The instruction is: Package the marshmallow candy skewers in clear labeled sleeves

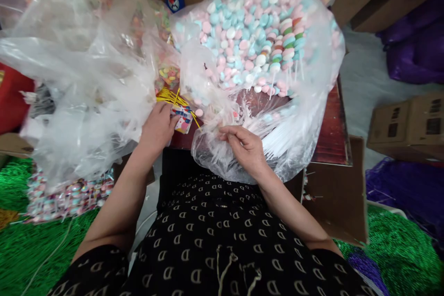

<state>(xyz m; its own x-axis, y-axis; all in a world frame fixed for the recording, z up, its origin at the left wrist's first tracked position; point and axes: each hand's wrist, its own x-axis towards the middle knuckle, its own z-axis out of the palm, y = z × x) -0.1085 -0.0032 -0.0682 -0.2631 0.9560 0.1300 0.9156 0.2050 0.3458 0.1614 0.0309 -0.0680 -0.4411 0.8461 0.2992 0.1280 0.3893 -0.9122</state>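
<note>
My left hand is at a small stack of colourful printed cards, thumb and fingers closed on its left edge. Just behind the cards lies a bundle of yellow twist ties. My right hand is pinched over crumpled clear plastic; what its fingertips hold, if anything, cannot be made out. Beyond it, a big clear bag holds pink, blue and white candies. Several candy skewers rest on top of these. White sticks lie in the plastic to the right of my right hand.
A large translucent bag bulges at the left. Wrapped candy skewers lie below it, beside green tinsel. An open cardboard box stands under the red-brown table at right. More cartons are on the floor.
</note>
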